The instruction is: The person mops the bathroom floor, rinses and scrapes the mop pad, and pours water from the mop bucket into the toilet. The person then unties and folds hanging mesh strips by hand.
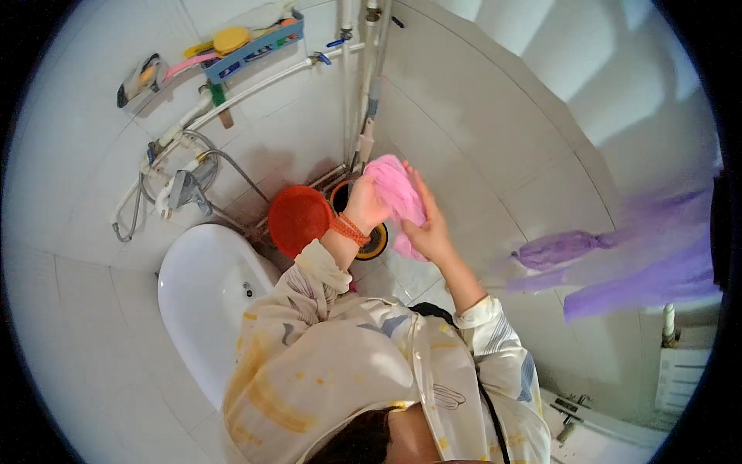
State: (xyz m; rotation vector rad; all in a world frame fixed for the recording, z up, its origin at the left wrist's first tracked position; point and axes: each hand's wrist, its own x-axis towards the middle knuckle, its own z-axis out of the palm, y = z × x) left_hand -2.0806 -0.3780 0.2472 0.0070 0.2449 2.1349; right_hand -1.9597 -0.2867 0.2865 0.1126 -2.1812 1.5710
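Observation:
A crumpled pink cloth (394,189) is held up between both hands in front of the body. My left hand (366,205), with an orange beaded bracelet at the wrist, is closed round the cloth's left side. On the other side, my right hand (427,230) presses the cloth between thumb and stretched fingers. Part of the cloth hangs below the right thumb. Under the left forearm is a dark round container with a yellow rim (379,244), mostly hidden by arm and cloth. Close beside it on the left is a red-orange basin (297,220).
A white bathtub (209,294) stands at left, with a shower hose and mixer (185,189) above it. A blue shelf (255,50) holds brushes and bottles. Pipes (369,85) run down the corner. Purple fabric (641,278) hangs at right. A sink (595,425) is at lower right.

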